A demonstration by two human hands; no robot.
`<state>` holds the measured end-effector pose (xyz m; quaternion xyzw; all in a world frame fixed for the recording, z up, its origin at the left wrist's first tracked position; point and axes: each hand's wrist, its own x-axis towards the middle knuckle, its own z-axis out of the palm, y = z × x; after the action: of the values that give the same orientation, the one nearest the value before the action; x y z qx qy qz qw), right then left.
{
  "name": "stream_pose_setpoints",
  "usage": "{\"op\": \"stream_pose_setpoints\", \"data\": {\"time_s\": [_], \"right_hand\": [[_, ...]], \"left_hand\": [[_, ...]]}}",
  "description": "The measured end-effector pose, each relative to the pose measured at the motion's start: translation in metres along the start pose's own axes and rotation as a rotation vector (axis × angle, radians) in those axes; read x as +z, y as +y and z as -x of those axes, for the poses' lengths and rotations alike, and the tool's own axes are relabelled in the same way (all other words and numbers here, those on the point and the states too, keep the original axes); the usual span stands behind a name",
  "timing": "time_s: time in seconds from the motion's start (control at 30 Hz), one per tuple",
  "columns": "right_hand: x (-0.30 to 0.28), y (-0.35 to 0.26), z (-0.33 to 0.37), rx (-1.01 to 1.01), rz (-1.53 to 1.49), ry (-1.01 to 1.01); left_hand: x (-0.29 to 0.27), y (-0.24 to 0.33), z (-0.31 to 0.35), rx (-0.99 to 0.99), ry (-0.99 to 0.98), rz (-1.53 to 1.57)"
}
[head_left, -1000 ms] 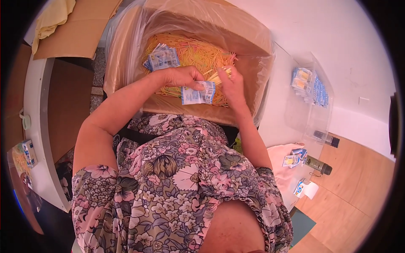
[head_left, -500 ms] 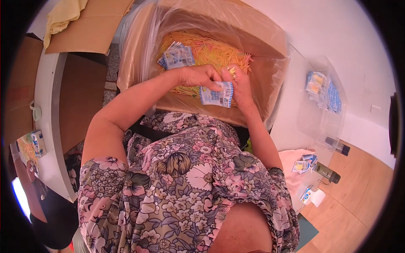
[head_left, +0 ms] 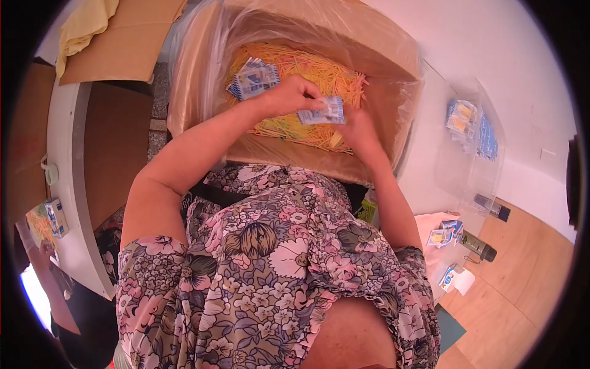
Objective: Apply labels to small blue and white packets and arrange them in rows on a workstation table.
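My left hand (head_left: 291, 96) is closed on the edge of a small blue-and-white plastic packet (head_left: 323, 113), thumb and fingers pinching it above the carton. My right hand (head_left: 362, 132) is at the packet's right end, and its fingers are hidden behind it. Below both hands, a mass of thin yellow, orange and pink sticks (head_left: 301, 64) fills the bottom of a plastic-lined cardboard carton (head_left: 386, 46). A stack of similar flat packets (head_left: 255, 80) lies on the sticks at the left.
To the right, a clear plastic bin (head_left: 458, 163) holds more packets (head_left: 464, 120). Nearer are a pink cloth (head_left: 430, 221) with packets on it and a dark bottle (head_left: 479, 248). At left are a white table edge (head_left: 72, 184), a cardboard flap (head_left: 123, 46) and another person's arm (head_left: 43, 270).
The packet has moved up and tilted in my left hand. My right hand has lowered, and the small bunch of yellow sticks it showed is now out of sight.
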<state>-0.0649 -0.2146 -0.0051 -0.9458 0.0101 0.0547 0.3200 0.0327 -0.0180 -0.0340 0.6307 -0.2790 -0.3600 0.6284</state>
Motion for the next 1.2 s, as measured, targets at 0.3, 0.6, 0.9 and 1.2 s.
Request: {"op": "stream_pose_setpoints", "data": {"time_s": [0.3,0.6,0.9,1.2], "right_hand": [[-0.042,-0.04,0.011,0.118,-0.478,-0.025],[-0.055,-0.058,-0.026,0.294,-0.832,-0.041],[-0.042,-0.055,-0.033,0.003,-0.369,0.163],[-0.047,-0.07,-0.014,-0.087,-0.465,0.223]], "left_hand": [[-0.005,0.013,0.003,0.0,0.009,0.326],[-0.002,0.026,0.004,0.039,-0.146,0.186],[-0.005,0.02,0.006,0.005,-0.169,0.235],[-0.003,0.017,0.008,-0.101,-0.109,0.345]]}}
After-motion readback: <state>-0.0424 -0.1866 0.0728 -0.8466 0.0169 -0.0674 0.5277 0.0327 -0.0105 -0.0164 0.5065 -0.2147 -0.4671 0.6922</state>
